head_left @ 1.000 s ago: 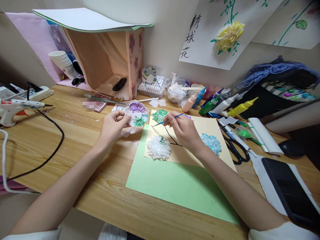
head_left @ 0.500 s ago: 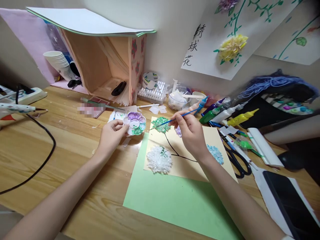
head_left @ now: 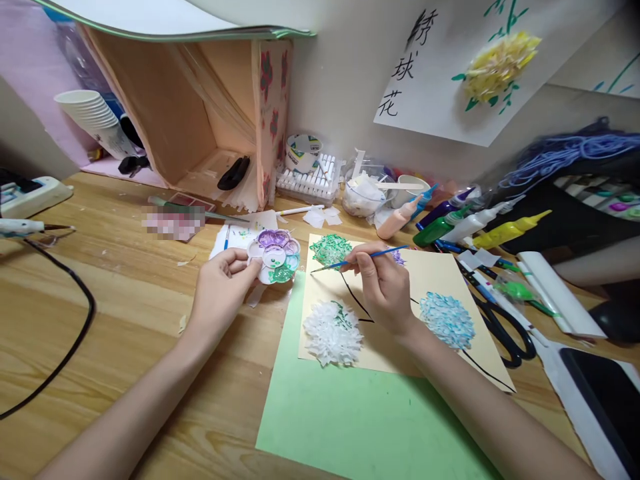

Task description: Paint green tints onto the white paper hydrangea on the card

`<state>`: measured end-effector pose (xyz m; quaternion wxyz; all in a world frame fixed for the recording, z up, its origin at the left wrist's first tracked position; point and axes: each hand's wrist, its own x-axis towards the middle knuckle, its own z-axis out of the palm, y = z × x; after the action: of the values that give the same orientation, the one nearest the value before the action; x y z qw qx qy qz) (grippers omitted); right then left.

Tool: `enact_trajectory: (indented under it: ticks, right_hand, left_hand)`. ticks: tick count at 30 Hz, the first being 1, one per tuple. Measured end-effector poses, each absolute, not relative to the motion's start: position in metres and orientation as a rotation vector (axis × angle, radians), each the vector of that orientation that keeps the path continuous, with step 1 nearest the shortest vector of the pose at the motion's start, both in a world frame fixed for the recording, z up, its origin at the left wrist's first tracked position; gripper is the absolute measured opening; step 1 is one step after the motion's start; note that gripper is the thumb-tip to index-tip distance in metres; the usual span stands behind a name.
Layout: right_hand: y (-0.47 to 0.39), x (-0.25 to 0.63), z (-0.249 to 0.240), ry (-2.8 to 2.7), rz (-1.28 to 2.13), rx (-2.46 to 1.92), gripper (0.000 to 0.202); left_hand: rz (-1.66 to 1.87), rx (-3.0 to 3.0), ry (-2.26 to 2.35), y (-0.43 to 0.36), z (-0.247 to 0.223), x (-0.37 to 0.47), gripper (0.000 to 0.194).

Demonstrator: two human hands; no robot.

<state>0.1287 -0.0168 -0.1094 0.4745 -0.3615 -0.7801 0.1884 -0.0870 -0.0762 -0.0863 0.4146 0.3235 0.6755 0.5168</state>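
My left hand [head_left: 223, 280] pinches the edge of a flower-shaped palette [head_left: 274, 256] with purple, teal and green paint. In my right hand [head_left: 383, 283] is a thin blue paintbrush [head_left: 373, 254], its tip pointing left just below a green textured flower [head_left: 331, 251]. Whether the tip touches the paper cannot be told. The cream paper [head_left: 390, 357] also bears a white flower [head_left: 333, 333] with green dabs, a blue flower [head_left: 447, 320], black stems, and a purple flower [head_left: 399, 257] partly hidden behind my right hand. It lies on a green sheet [head_left: 370, 420].
Paint bottles [head_left: 513, 230] stand or lean at the back right, near black scissors [head_left: 510, 333] and a phone [head_left: 600, 400]. A pink box [head_left: 273, 127] and a tray of white pens [head_left: 307, 180] are behind. A black cable [head_left: 90, 293] curves at left.
The brush has dropped from over the green flower to just below it, as my right hand moved lower. The whole view has shifted slightly, showing more of the blue flower.
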Motion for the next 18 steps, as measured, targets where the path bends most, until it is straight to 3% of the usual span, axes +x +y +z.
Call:
enact_trajectory:
  ticks: [18]
  right_hand:
    - [-0.016, 0.1284, -0.109, -1.927, 0.431, -0.876, 0.02]
  left_hand:
    - [1.296, 0.812, 1.703, -0.0769, -0.0858, -0.0864, 0.021]
